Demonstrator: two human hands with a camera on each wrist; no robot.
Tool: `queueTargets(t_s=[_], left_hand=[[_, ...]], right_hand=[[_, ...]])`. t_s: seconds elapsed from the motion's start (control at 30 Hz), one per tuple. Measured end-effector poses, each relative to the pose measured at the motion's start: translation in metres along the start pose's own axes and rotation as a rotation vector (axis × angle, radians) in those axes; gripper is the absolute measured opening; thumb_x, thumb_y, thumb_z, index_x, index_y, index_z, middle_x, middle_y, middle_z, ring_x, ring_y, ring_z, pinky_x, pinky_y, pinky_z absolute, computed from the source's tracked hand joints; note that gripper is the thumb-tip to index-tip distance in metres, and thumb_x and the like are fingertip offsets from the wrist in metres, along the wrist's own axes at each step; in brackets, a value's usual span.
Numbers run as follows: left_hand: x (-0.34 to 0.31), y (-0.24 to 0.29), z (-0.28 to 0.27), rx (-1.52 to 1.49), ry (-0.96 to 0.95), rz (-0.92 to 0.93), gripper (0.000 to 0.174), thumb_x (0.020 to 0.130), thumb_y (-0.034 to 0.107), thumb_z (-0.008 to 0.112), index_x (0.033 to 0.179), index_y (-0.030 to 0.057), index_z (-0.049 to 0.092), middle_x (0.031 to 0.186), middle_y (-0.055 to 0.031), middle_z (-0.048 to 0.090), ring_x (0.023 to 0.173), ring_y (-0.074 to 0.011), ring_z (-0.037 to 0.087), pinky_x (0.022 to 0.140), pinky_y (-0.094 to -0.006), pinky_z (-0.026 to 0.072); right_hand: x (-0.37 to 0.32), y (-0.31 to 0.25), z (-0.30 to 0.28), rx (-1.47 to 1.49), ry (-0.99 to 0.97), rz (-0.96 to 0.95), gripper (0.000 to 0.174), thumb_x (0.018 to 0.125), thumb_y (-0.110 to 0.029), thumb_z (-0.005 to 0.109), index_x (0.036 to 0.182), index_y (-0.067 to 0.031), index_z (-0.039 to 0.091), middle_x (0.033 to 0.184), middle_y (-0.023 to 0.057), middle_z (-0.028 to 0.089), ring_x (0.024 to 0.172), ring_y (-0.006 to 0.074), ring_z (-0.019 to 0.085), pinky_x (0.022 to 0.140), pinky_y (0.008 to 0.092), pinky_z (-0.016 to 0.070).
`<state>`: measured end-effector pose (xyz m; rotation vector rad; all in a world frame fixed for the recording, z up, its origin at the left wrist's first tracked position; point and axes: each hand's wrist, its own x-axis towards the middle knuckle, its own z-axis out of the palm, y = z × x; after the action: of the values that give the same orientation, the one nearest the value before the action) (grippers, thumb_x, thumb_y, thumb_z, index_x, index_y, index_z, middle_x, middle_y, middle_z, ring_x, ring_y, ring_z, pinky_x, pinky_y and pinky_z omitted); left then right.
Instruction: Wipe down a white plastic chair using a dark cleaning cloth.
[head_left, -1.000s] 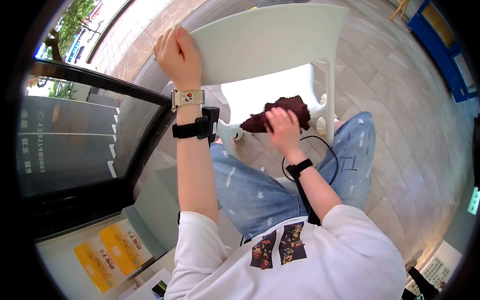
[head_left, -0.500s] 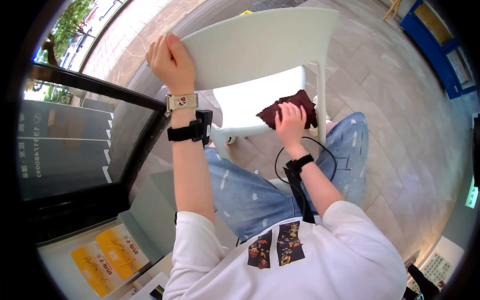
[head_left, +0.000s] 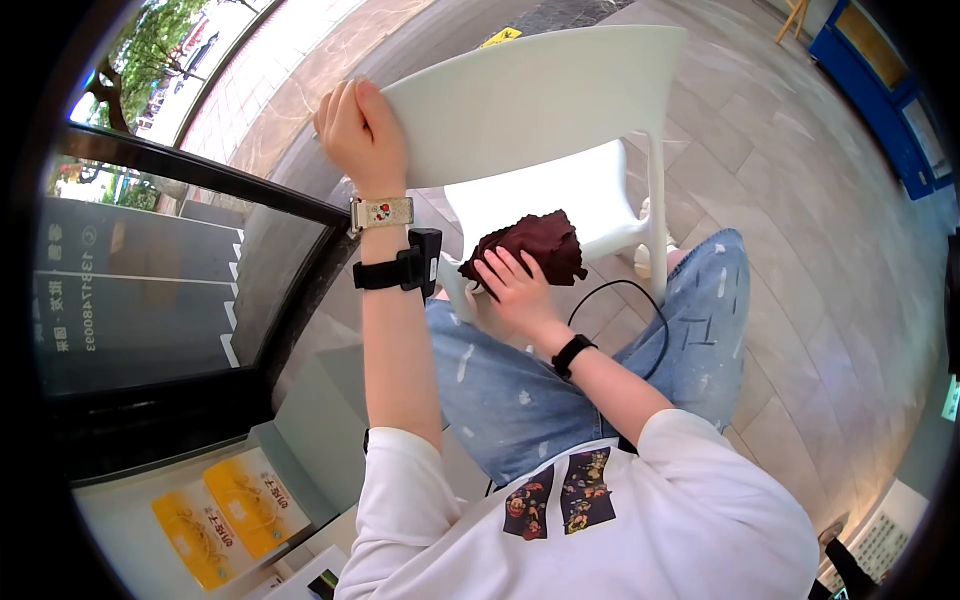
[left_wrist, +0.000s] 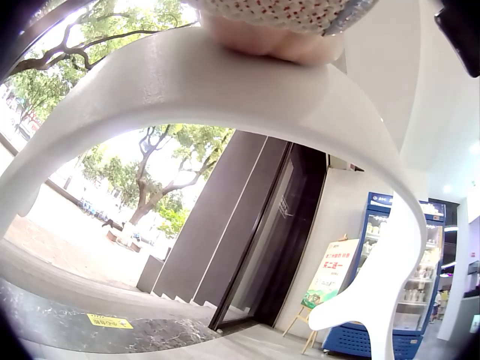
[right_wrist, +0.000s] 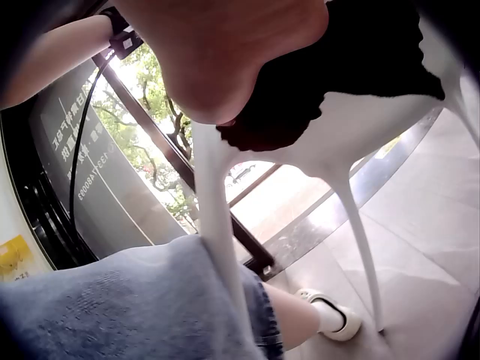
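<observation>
The left hand (head_left: 362, 140) is gripping the top corner of the backrest on a white plastic chair (head_left: 540, 105); the right hand (head_left: 518, 292) is resting with fairly straight fingers on a dark maroon cloth (head_left: 540, 243), which is lying under and just beyond those fingertips, at the seat edge nearest the person; since the fingers are touching rather than clasping it, the cloth could be bunching or sliding off that edge should the pressure turn uneven; the chair could be shifting if the left hand is pulling harder than the right is pressing; a black cable (head_left: 655, 310), looping beside the right hand, could be snagging on the chair; beyond the left hand, a blue glass-fronted refrigerator (left_wrist: 414, 300) is holding stocked shelves; well behind that hand, yellow packages (head_left: 192, 538) are lying with their contents hidden.
</observation>
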<state>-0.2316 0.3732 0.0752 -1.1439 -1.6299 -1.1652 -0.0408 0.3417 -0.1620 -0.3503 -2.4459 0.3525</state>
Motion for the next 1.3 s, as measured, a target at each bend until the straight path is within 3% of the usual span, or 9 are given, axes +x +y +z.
queueTargets(t_s=[0.1,0.27,0.47,0.8,0.9,1.0,1.3], left_hand=[[-0.001,-0.002,-0.001,-0.016,-0.021,0.016,0.030,0.093,0.018,0.049,0.068,0.0035,0.056,0.067,-0.0045,0.056,0.068,-0.0234,0.051,0.071,-0.0354,0.0388],[-0.001,-0.001,-0.002,-0.005,-0.016,0.027,0.028,0.093,0.019,0.049,0.071,0.0040,0.057,0.069,-0.0044,0.058,0.070,-0.0236,0.053,0.073,-0.0352,0.0394],[0.000,-0.001,-0.001,-0.002,-0.003,0.038,0.027,0.092,0.018,0.049,0.070,0.0045,0.057,0.069,-0.0046,0.058,0.071,-0.0242,0.053,0.073,-0.0353,0.0390],[0.001,0.000,0.000,0.007,0.027,0.025,0.028,0.091,0.016,0.048,0.066,0.0043,0.055,0.065,-0.0051,0.054,0.067,-0.0254,0.050,0.071,-0.0362,0.0382],[0.001,0.000,0.001,-0.001,0.019,0.014,0.028,0.091,0.015,0.048,0.066,0.0038,0.054,0.064,-0.0054,0.053,0.067,-0.0256,0.050,0.071,-0.0364,0.0381],[0.002,0.005,-0.003,0.023,-0.017,0.015,0.030,0.092,0.014,0.043,0.067,0.0005,0.053,0.065,-0.0117,0.052,0.066,-0.0286,0.050,0.068,-0.0399,0.0391],[0.001,0.005,-0.001,0.009,0.033,0.053,0.030,0.093,0.014,0.044,0.068,0.0005,0.053,0.065,-0.0119,0.052,0.067,-0.0293,0.050,0.067,-0.0401,0.0384]], right_hand=[[0.004,0.021,-0.017,0.052,-0.068,0.000,0.046,0.080,-0.023,0.064,0.124,-0.0142,0.056,0.125,0.0042,0.056,0.121,0.0193,0.049,0.104,0.0407,0.0328],[0.012,0.072,-0.032,-0.043,0.041,0.175,0.033,0.082,-0.024,0.062,0.111,-0.0074,0.063,0.105,0.0079,0.066,0.106,0.0233,0.058,0.097,0.0407,0.0401],[0.009,0.109,-0.045,-0.124,0.097,0.295,0.028,0.083,-0.022,0.060,0.106,-0.0059,0.064,0.103,0.0079,0.066,0.105,0.0231,0.058,0.097,0.0405,0.0394],[0.013,0.089,-0.031,-0.096,0.093,0.363,0.024,0.081,-0.024,0.062,0.098,-0.0081,0.063,0.099,0.0047,0.066,0.102,0.0209,0.058,0.098,0.0419,0.0363],[0.016,0.068,-0.024,-0.053,0.034,0.349,0.025,0.081,-0.025,0.062,0.101,-0.0088,0.064,0.101,0.0041,0.065,0.105,0.0194,0.057,0.100,0.0420,0.0344],[0.014,0.053,-0.022,-0.020,-0.001,0.337,0.029,0.080,-0.026,0.064,0.104,-0.0099,0.064,0.106,0.0031,0.065,0.109,0.0180,0.055,0.102,0.0413,0.0325],[0.013,0.051,-0.023,0.025,-0.017,0.337,0.029,0.079,-0.025,0.065,0.104,-0.0120,0.064,0.107,0.0024,0.065,0.109,0.0172,0.055,0.103,0.0397,0.0323]])
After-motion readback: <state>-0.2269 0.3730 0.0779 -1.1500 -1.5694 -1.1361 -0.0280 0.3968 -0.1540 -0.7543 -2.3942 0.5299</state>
